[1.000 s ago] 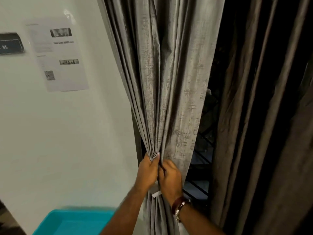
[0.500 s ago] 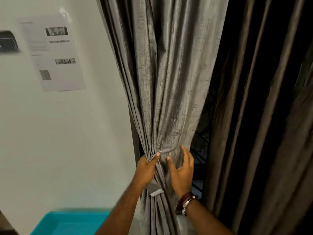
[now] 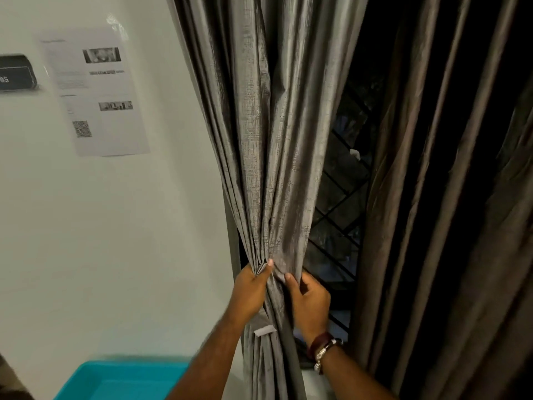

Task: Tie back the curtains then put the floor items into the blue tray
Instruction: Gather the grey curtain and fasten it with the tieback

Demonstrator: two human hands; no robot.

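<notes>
Both hands at lower centre: the gathered grey curtain [image 3: 277, 168] is pinched by the left hand [image 3: 250, 291] and gripped by the right hand [image 3: 310, 304]; the blue tray [image 3: 121, 381] is seen lower left.

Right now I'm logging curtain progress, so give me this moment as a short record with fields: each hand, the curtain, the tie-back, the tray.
left hand: left hand grips the gathered folds of the grey curtain, thumb on top
right hand: right hand rests on the folds' right side, fingers partly curled, watch on wrist
curtain: bunched at hand height, window grille showing beside it
tie-back: grey strap hangs below the left hand; whether fastened cannot be told
tray: blue tray at lower left, by the wall
</notes>
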